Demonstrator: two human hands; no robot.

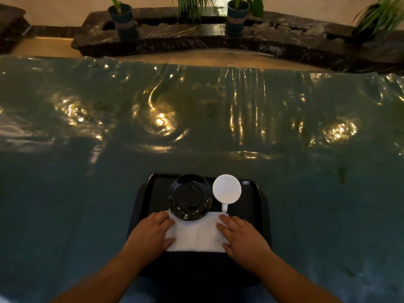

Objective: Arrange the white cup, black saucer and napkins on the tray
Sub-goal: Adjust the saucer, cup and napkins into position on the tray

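Head view: left hand [150, 234] and right hand [242, 238] press flat, fingers spread, on the napkin's [196, 236] side edges, near end of tray [144, 200]. Saucer [190, 197] overlaps napkin's far edge; cup [227, 189] stands upright just right of it.

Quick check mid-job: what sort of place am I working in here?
Probably a cafe, restaurant or hotel lounge, though I can't be sure. A table under glossy teal plastic sheeting holds a black serving tray with a white cup, and beyond it potted plants stand on a dark marble ledge.
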